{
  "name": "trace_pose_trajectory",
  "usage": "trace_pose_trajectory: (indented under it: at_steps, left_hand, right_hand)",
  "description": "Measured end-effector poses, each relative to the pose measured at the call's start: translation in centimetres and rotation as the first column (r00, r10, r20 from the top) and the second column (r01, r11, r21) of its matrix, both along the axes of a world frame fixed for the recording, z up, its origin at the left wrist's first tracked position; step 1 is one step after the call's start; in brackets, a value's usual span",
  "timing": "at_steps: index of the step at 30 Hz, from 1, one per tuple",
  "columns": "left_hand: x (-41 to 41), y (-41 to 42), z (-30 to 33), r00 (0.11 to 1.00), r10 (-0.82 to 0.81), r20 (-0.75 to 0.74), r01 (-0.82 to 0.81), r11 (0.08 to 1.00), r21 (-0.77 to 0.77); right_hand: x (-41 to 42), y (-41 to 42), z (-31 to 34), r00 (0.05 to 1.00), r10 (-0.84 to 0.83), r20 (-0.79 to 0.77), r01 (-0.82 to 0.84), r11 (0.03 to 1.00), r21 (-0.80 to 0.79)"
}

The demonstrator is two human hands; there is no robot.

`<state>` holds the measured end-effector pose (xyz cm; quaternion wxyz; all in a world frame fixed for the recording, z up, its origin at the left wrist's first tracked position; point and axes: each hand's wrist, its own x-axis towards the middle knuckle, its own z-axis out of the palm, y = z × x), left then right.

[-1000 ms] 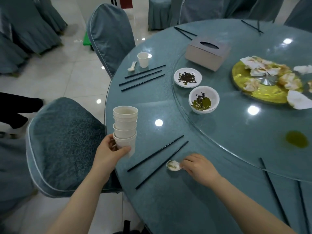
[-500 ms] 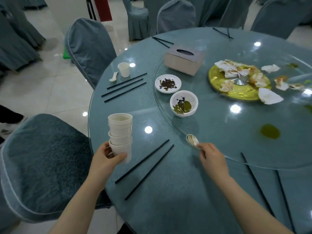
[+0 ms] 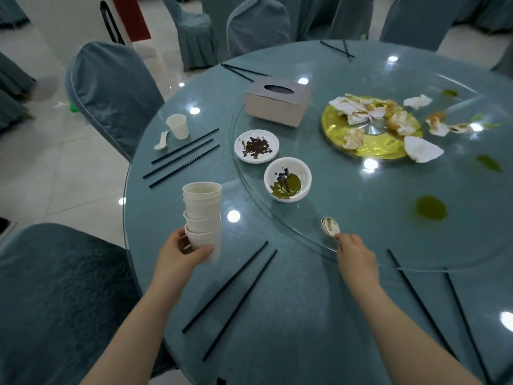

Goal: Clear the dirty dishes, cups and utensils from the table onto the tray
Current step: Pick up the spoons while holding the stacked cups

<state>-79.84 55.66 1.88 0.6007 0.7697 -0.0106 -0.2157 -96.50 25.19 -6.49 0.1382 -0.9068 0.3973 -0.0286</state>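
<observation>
My left hand (image 3: 181,252) grips the bottom of a stack of white cups (image 3: 202,218), held upright over the table's near left edge. My right hand (image 3: 356,252) pinches the handle of a small white soup spoon (image 3: 330,225), whose bowl points away over the rim of the glass turntable. Beyond the spoon sit a white bowl (image 3: 298,166) with green sauce and a white saucer (image 3: 272,140) with dark scraps. A black pair of chopsticks (image 3: 230,298) lies between my hands. At the far left stand a single cup (image 3: 177,126), another spoon (image 3: 162,140) and several chopsticks (image 3: 180,158).
A brown tissue box (image 3: 277,102) and a gold plate (image 3: 372,145) with crumpled napkins sit on the glass turntable (image 3: 388,232), with green spills around. More chopsticks (image 3: 433,309) lie at my right. Covered chairs (image 3: 111,90) ring the round table. No tray is in view.
My right hand picked the spoon up from the table beside the chopsticks and carried it right and forward to the turntable's rim. The cup stack stayed in my left hand.
</observation>
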Motion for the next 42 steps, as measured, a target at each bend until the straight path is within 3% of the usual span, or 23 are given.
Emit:
trace_pose_trajectory:
  at_steps: [12,23,36,42]
  left_hand:
    - [2.3,-7.4,-0.2,0.991,-0.131,-0.002,0.131,0.991,-0.011]
    - [1.7,-17.4,-1.9,0.918,-0.389,0.077,0.386,0.921,0.048]
    - [0.5,-23.3,-5.9,0.859,-0.493,0.138,0.481,0.870,0.110]
    - [0.6,-23.7,-6.8,0.793,-0.556,0.250,0.541,0.831,0.132]
  right_hand:
    - [-3.5,-2.2,1.0,0.981,-0.187,-0.060,0.185,0.982,-0.031]
    - [-6.4,-5.4,1.2,0.900,-0.433,-0.051,0.434,0.901,0.017]
    - [-8.8,-8.1,0.2,0.887,-0.463,0.003,0.463,0.887,-0.002]
    - [-9.2,-9.0,1.1,0.876,-0.482,0.033,0.481,0.876,0.028]
